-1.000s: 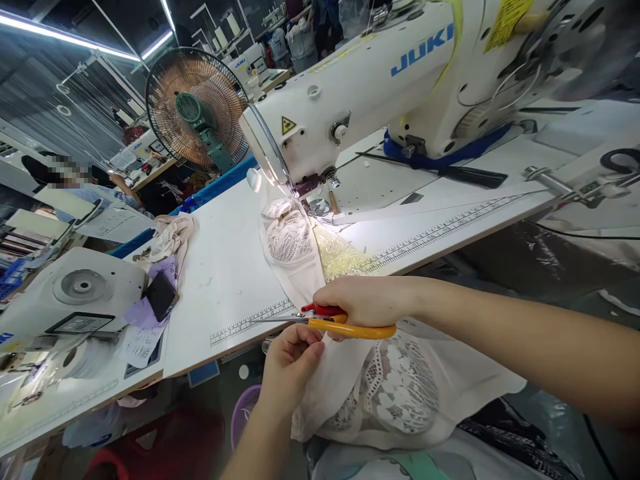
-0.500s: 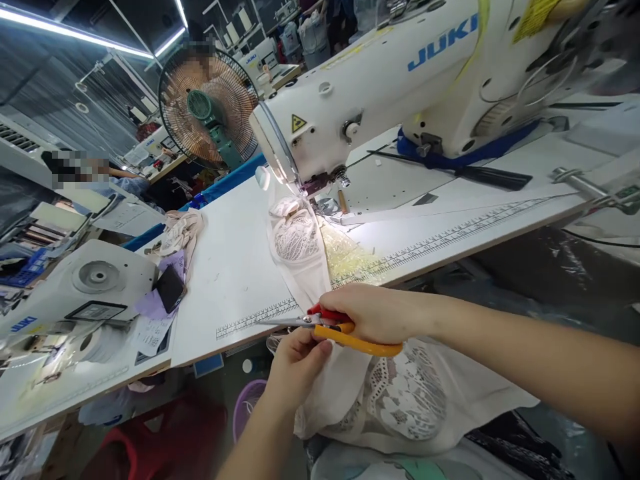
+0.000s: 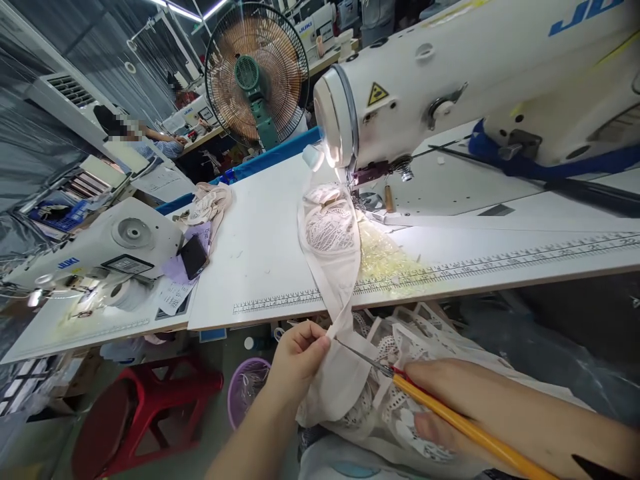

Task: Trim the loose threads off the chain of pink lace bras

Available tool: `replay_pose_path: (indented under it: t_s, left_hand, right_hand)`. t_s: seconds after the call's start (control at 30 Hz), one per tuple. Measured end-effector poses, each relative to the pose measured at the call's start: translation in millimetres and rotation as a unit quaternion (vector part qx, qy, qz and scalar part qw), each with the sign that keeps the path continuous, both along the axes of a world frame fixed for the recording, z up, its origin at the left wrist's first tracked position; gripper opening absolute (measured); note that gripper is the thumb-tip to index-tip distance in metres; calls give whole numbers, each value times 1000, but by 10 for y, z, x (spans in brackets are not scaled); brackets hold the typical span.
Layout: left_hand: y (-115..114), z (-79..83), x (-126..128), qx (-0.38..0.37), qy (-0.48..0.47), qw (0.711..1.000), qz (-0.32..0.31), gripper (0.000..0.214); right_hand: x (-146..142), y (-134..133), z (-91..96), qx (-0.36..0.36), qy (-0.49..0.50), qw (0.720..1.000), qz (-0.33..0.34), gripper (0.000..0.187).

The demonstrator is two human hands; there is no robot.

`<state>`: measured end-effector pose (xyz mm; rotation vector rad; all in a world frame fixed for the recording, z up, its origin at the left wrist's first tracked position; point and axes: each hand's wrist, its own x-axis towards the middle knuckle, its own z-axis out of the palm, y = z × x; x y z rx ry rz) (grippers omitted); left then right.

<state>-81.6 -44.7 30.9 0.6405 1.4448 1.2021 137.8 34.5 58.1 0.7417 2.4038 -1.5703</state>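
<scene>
My left hand (image 3: 299,363) pinches a cream fabric strip between thumb and forefinger, just off the table's front edge. This strip runs up to a cream lace bra (image 3: 330,230), which lies beneath the sewing machine's head. In my right hand (image 3: 455,387) is a pair of scissors (image 3: 450,415) with orange and red handles. The narrow blades point up and left, their tips at the strip beside my left fingertips. Whether the tips touch the cloth, I cannot tell. More cream lace bras (image 3: 393,400) hang in a heap across my lap, partly covered by my right hand.
The white JUKI sewing machine (image 3: 400,120) stands over the white table (image 3: 265,233), with yellowish scraps (image 3: 385,257) near its needle. A second machine (image 3: 133,233), a phone (image 3: 194,257), a purple bin (image 3: 234,393), a red stool (image 3: 165,387) and a fan (image 3: 247,72) are around. Someone (image 3: 163,145) sits farther back.
The scissors have gone from lying across above my left hand to the right and down, with their tips now at the strip. The view has shifted, showing more of the stool.
</scene>
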Motion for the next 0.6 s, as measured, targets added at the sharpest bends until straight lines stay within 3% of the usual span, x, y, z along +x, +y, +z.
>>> replay_pose_path:
  t_s: [0.37, 0.6]
  left_hand:
    - [-42, -18, 0, 20, 19, 1000, -12, 39]
    - [-19, -16, 4, 2, 34, 999, -17, 40]
  right_hand:
    - [-154, 0, -40, -9, 23, 999, -21, 34]
    - [-149, -36, -231, 17, 26, 998, -60, 30]
